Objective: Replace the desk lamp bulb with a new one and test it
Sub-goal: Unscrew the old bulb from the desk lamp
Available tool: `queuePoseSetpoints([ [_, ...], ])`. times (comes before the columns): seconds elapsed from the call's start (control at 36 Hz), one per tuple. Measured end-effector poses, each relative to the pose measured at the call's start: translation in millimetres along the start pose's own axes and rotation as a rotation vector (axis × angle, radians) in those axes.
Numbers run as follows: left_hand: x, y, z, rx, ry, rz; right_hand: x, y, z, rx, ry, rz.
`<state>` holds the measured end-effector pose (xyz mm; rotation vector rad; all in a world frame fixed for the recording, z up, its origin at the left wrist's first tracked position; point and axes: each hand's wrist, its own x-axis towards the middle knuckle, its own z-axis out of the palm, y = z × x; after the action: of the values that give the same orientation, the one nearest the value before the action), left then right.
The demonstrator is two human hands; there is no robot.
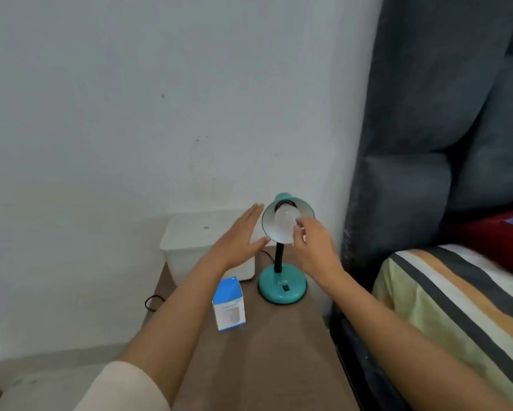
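Nearest, a boxed bulb (229, 304) stands left of the teal lamp (282, 256). Left hand (239, 235), fingers straight and together, hovers beside the shade; right hand (314, 247) fingertips pinch the seated bulb (286, 218). Light, smooth, likely fragile: grip its widest part gently.

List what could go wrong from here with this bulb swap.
The right hand only pinches the white frosted bulb with its fingertips; it may slip and drop. The open left hand is not steadying the teal lamp shade, so twisting might tip the lamp toward the upright blue-and-white carton.
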<state>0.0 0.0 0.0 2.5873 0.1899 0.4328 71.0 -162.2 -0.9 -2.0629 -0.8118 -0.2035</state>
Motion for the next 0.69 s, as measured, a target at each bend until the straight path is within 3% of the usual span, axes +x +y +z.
queuePoseSetpoints([
  [0.22, 34, -17, 14, -0.221, -0.055, 0.06, 41, 10, 19, 0.334, -0.056, 0.381],
  [0.33, 45, -23, 21, -0.216, -0.045, 0.122, 63, 16, 27, 0.722, -0.202, 0.618],
  [0.39, 48, -25, 24, -0.211, -0.011, 0.159, 68, 18, 28, 0.791, -0.22, 0.61],
  [0.53, 53, -28, 29, -0.201, 0.029, 0.21, 63, 18, 26, 0.47, -0.074, 0.421],
  [0.61, 54, -28, 28, -0.197, 0.024, 0.205, 57, 21, 30, 0.413, -0.006, 0.308],
  [0.69, 53, -29, 28, -0.186, 0.023, 0.204, 57, 19, 34, 0.532, 0.001, 0.397],
])
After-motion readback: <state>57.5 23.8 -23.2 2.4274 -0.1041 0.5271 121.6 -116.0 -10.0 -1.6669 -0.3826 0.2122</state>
